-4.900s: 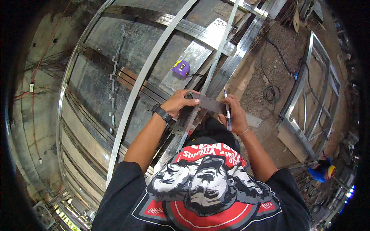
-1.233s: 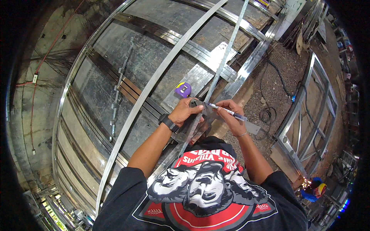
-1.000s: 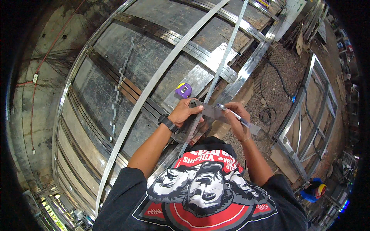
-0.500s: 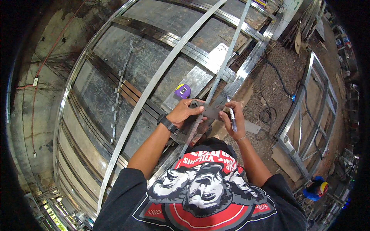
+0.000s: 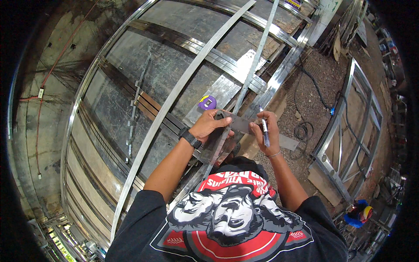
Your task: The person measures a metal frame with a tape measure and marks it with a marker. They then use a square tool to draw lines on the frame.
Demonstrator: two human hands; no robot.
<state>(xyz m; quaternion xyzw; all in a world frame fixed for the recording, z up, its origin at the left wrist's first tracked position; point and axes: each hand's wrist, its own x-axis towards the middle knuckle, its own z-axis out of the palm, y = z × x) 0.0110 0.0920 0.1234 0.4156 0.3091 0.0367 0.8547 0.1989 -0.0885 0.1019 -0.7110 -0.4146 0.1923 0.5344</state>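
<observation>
My left hand (image 5: 207,125) is closed on a small, flat grey metal plate (image 5: 240,125), its thumb pressed on the top face. The plate lies across a narrow metal strip (image 5: 257,56) that runs away from me. In my right hand (image 5: 271,124) is a white marker pen (image 5: 265,126) with a dark end, held nearly upright. The right thumb and fingertips are at the plate's right end; whether they touch it I cannot tell. Just beyond my left hand a purple and yellow tape measure (image 5: 207,103) rests on a light metal sheet (image 5: 216,94).
A long curved-looking flat bar (image 5: 174,96) crosses the large metal frame (image 5: 235,70) on my left. Over the ground to the right lie a coiled cable (image 5: 303,131) and another welded frame (image 5: 349,131). Scrap strips (image 5: 342,35) lean at the far right.
The plate has turned slightly in my left hand. My right hand has shifted a little to the right, and the marker has moved with it.
</observation>
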